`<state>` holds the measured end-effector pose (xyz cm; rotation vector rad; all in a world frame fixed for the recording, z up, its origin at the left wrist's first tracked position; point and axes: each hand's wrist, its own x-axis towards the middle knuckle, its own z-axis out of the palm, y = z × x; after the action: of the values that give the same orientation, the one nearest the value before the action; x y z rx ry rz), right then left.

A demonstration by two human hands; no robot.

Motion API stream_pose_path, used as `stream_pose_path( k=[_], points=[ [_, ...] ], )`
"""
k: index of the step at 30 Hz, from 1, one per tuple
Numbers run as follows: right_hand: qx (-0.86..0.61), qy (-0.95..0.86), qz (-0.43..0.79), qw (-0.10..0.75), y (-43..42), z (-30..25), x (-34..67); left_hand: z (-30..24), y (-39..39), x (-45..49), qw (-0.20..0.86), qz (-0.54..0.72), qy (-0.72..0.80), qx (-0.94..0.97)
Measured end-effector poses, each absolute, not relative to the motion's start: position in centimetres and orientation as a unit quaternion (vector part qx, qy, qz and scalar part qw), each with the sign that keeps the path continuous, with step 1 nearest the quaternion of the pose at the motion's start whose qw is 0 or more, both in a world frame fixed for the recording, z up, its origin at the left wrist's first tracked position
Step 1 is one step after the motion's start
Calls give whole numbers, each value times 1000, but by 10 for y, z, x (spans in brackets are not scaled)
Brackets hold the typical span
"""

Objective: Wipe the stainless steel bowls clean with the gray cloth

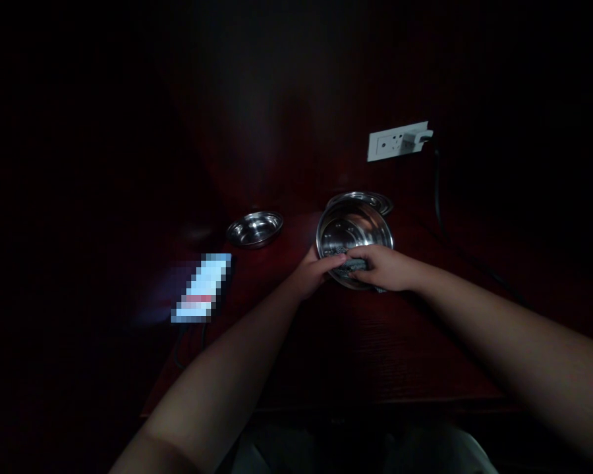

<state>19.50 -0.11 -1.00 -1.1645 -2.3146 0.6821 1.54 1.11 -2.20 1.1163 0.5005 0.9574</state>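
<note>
A steel bowl (354, 232) is tilted toward me on a dark red wooden table (385, 349). My left hand (312, 271) grips its near left rim, fingers closed on it. My right hand (388, 267) presses a grey cloth (352, 264) against the bowl's near rim, fingers closed on the cloth. Behind the bowl lies a second steel dish (370, 197), partly hidden by it.
A small steel dish (255, 228) sits to the left of the bowl. A lit phone (202, 288) lies at the table's left edge. On the wall behind is a white socket (398, 140) with a plug and a dark cable (437, 191) hanging down. The room is dark.
</note>
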Motion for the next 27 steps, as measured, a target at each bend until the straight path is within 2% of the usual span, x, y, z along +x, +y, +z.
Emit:
stream_pose_path(
  k=[27],
  points=[
    [-414,-840,251,245,-1,-11,194,-24,13,14,715,440,224,496]
  ],
)
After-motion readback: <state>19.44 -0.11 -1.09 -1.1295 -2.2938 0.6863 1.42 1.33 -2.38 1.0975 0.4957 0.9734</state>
